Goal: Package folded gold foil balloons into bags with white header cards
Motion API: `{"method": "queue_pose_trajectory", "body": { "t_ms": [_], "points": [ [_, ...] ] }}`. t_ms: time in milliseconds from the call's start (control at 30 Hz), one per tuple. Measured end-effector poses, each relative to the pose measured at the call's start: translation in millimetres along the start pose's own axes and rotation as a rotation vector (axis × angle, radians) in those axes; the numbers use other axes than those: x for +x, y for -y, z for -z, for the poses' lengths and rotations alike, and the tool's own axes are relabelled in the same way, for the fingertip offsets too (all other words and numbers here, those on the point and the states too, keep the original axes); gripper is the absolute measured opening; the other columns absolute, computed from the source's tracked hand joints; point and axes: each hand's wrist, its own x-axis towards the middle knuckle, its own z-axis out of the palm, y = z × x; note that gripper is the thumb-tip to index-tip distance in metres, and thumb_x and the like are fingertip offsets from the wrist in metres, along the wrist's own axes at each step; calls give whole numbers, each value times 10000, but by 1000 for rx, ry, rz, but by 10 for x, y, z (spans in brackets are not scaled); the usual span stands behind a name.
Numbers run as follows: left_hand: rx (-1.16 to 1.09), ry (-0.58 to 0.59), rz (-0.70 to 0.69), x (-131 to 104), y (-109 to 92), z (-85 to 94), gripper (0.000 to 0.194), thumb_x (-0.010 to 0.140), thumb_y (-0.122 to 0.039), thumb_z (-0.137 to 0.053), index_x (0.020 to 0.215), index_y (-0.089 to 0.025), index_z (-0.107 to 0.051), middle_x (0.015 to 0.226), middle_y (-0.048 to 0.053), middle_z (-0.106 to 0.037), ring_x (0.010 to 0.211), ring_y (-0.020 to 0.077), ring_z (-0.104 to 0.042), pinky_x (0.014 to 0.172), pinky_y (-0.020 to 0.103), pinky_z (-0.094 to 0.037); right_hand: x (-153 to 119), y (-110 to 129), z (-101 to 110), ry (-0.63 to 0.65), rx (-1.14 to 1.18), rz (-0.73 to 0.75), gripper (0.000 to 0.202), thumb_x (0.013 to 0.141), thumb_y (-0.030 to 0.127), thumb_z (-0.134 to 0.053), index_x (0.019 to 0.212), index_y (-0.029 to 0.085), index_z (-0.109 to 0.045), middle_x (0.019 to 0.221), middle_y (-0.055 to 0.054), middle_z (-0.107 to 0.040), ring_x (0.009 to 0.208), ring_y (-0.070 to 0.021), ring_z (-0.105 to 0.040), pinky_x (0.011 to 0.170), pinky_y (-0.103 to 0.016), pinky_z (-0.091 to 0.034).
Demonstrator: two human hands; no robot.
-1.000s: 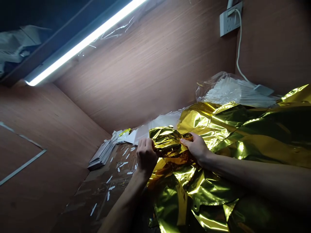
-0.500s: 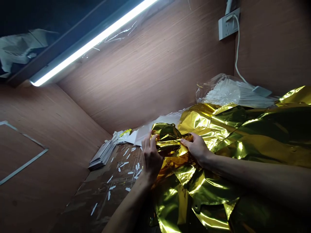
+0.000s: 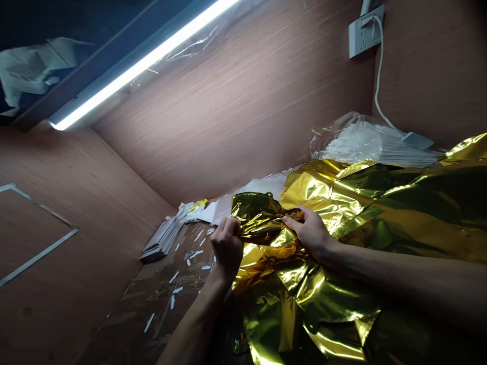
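A shiny gold foil balloon (image 3: pixel 262 215), flat and crumpled, is stretched between my two hands, with a small holed tab on its upper edge. My left hand (image 3: pixel 227 247) is closed in a fist at its left edge, the fingertips hidden from me. On the other side my right hand (image 3: pixel 314 233) grips the gathered foil, thumb on top and fingers behind. More gold foil (image 3: pixel 304 289) hangs in folds below the hands and spreads over the surface to the right. Where one piece ends and another begins I cannot tell.
White strips (image 3: pixel 173 277) are stuck on the brown tabletop (image 3: pixel 133 304). A stack of white cards (image 3: pixel 162 243) leans at the left wall. Behind the foil lies a clear bag of white sticks (image 3: pixel 353 142), near a cable (image 3: pixel 376 81) from a wall socket (image 3: pixel 365 33). A tube light (image 3: pixel 148 63) hangs above.
My left hand has moved a little left and down and its fingers have curled into a fist, drawing the foil's left end out wider. The right hand keeps its grip almost in place.
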Motion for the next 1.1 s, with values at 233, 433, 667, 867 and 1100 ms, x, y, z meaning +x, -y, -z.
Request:
{"method": "queue_pose_trajectory", "body": {
  "t_ms": [233,433,667,867,1100],
  "points": [
    [-96,82,-20,-14,-7,-74,346,764,50,-569,1000,-203,-593,1081,79,-708,1007,221,-690,873,314,-538,28,-42,17,-16,-7,11,295,804,436,-801,934,199,-682,834,-44,-726,753,-249,-689,656,-345,-581],
    [-4,30,-3,23,82,-86,270,797,63,-501,832,-204,-502,1106,90,-712,984,213,-703,782,284,-537,-2,3,9,11,-16,17,343,771,435,-839,961,191,-690,833,-49,-731,758,-243,-684,675,-344,-577],
    [-42,70,-62,-26,96,-37,284,783,80,-510,785,-201,-478,1120,86,-670,920,175,-684,729,257,-534,7,14,35,-19,0,-3,378,760,423,-858,1000,203,-665,848,-40,-722,752,-236,-680,653,-339,-583],
    [-350,227,-137,-25,160,25,484,817,126,-412,1128,-196,-596,1432,120,-615,1347,216,-580,1067,380,-525,-5,25,31,-59,52,-29,569,729,411,-883,1177,231,-581,833,-8,-685,688,-217,-659,597,-342,-600],
    [-289,-38,-3,-60,168,116,429,700,98,-559,939,-225,-710,1095,19,-760,1012,192,-722,892,312,-554,-56,108,-2,-42,72,-32,618,713,363,-896,1213,241,-554,956,-29,-689,743,-229,-696,646,-366,-646]
  ]
}}
